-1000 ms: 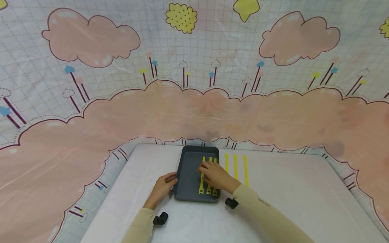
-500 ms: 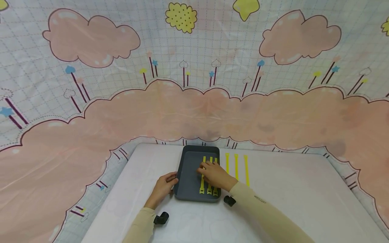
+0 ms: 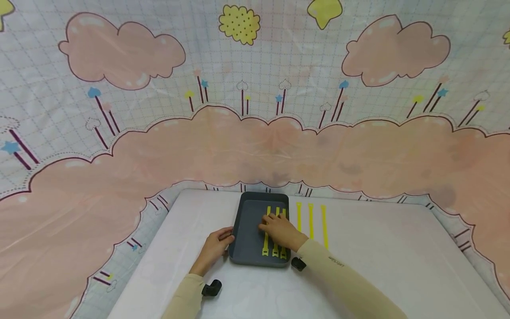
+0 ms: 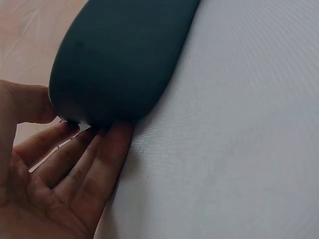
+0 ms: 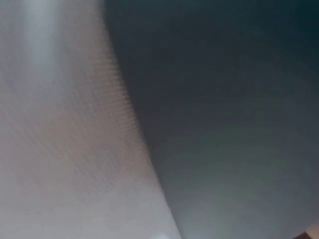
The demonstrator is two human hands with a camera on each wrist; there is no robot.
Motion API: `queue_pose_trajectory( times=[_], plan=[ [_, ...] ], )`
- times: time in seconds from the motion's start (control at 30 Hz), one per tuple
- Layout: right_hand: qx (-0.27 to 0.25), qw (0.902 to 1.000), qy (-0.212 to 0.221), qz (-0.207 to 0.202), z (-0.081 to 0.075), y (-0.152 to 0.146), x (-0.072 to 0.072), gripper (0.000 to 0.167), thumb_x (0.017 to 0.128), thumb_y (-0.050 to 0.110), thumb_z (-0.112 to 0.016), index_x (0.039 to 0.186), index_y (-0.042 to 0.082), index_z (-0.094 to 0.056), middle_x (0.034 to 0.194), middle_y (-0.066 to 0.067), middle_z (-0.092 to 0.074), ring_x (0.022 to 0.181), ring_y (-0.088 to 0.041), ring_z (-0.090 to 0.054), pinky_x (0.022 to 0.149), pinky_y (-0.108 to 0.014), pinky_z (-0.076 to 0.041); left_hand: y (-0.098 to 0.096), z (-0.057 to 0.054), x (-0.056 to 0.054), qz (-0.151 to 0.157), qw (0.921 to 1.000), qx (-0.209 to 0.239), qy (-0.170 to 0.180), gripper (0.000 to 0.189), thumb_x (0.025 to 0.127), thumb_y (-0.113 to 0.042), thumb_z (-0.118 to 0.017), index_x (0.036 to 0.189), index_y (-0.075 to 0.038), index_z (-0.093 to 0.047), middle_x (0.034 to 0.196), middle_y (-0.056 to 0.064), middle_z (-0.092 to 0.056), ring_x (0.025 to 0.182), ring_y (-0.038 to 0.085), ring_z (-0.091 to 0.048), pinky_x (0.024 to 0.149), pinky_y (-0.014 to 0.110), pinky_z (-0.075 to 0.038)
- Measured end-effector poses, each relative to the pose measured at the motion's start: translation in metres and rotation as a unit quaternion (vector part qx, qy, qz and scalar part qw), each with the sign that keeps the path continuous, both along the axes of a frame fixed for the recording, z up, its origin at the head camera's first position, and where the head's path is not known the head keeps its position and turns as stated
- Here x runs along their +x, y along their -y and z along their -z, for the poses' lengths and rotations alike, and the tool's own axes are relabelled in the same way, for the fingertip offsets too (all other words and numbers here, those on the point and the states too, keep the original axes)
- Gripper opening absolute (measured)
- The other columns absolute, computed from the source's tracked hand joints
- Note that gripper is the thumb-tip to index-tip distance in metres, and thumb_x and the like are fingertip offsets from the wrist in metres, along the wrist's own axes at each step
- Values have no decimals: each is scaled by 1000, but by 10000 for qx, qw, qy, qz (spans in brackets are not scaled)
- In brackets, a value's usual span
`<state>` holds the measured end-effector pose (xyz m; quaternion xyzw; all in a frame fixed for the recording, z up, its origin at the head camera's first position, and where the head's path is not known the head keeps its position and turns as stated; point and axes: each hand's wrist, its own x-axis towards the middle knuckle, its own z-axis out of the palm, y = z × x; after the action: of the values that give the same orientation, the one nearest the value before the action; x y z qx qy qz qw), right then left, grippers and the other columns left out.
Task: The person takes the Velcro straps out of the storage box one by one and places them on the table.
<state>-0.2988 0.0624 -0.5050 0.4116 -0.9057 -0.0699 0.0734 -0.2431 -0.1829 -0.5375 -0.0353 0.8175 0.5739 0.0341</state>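
Three yellow hook-and-loop cable ties [image 3: 265,243] lie side by side, lengthwise, in the right half of a dark grey tray [image 3: 248,230]. My right hand [image 3: 280,229] reaches over the tray's right rim, fingers bent across the ties and fingertips at the leftmost one. It hides the middle of the ties, and I cannot tell whether it pinches one. My left hand [image 3: 215,246] holds the tray's left side. In the left wrist view, the thumb of the left hand [image 4: 65,184] is at the rim and the fingers are against the outer wall.
Three more yellow ties [image 3: 311,221] lie in a row on the white table [image 3: 378,248], just right of the tray. A printed cloth [image 3: 255,150] with clouds hangs behind the table. The right wrist view shows mostly the tray's outer wall [image 5: 224,124].
My right forearm and wrist have shifted slightly left and down, with the fingers still over the same ties. The left hand, tray and ties look unchanged apart from a small camera shift.
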Motion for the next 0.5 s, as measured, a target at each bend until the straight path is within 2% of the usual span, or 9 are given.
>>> queue_pose_trajectory(
  times=[0.17,0.37,0.5],
  plan=[
    [57,10000,81,9,2,1,-1,25,99,19,-59,121,29,-63,123,-1,-59,112,-20,-56,85,-42,-51,1,1,0,74,9999,28,-74,40,95,-13,-62,134,-4,-59,131,22,-62,113,29,-64,65,32,-55],
    [41,9998,170,-10,6,-1,-1,23,99,21,-58,120,29,-63,122,-1,-58,112,-20,-55,85,-42,-49,1,1,0,61,10000,54,-7,40,95,-13,-61,134,-4,-59,132,21,-63,113,28,-64,65,31,-55],
    [-3,10000,45,-80,7,-1,-2,20,100,23,-57,118,30,-63,120,-1,-58,110,-20,-55,84,-41,-48,0,0,1,48,10000,36,-1,39,96,-12,-61,134,-4,-59,132,21,-62,113,29,-64,65,31,-55]
  ],
)
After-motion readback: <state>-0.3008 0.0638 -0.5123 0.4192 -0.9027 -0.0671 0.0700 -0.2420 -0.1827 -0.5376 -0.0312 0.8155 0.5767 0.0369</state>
